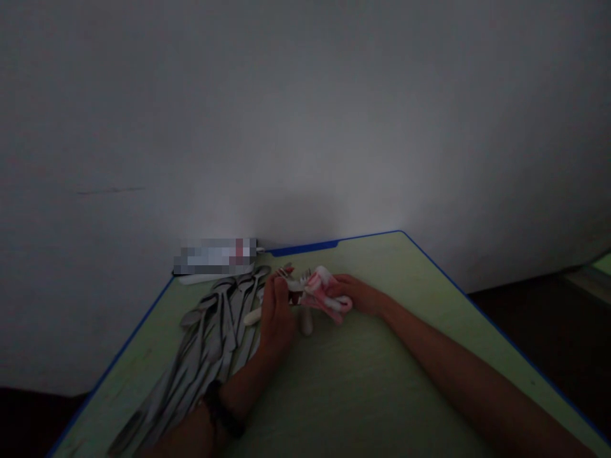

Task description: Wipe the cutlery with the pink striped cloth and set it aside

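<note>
My left hand (277,315) is closed on a fork (292,282) whose tines point toward the wall. My right hand (356,296) grips a pink and white cloth (324,292) that is pressed against the fork. Both hands are over the far part of a light green table (363,381) with a blue edge. A row of several metal spoons (210,337) lies fanned out just left of my left hand. A dark band sits on my left wrist.
A white wall rises directly behind the table. A blurred flat object (214,256) lies at the table's far left corner against the wall. A small white handle-like piece (306,323) lies between my hands. Dark floor shows right of the table.
</note>
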A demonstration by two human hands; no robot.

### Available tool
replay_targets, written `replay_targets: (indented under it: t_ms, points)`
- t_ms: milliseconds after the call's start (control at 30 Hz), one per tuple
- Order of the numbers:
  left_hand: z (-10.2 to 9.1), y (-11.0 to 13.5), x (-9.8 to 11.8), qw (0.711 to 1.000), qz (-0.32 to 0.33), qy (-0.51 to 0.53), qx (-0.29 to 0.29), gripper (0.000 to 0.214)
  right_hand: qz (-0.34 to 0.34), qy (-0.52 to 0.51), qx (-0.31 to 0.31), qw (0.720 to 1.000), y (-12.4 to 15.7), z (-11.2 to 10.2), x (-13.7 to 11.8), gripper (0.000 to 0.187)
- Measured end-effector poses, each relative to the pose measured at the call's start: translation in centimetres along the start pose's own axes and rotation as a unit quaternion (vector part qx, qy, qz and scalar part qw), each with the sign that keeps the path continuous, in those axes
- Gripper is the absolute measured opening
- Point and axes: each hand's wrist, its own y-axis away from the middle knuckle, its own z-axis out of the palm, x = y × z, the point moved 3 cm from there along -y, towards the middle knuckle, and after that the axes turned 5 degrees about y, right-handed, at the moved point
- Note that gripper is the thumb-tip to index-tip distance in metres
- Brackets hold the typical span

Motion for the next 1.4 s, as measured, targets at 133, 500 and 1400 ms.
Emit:
replay_targets:
  t_ms: [133,500,1400]
  points:
    - [0.1,0.0,0.0,1.0,-0.003,-0.017,-0.021,0.043,0.002,-0.002,-0.007,1.0,0.1,-0.1,0.0,0.015]
    - [0.6,0.6,0.7,0.997,0.022,-0.049,-0.063,0.031,0.007,0.125,-0.008,0.992,0.1,0.6,-0.5,0.02]
    - [1.0,0.4,0.6,0.996,-0.064,0.037,-0.052,0.025,-0.031,-0.164,0.112,0.98,-0.8,-0.4,0.4,0.025]
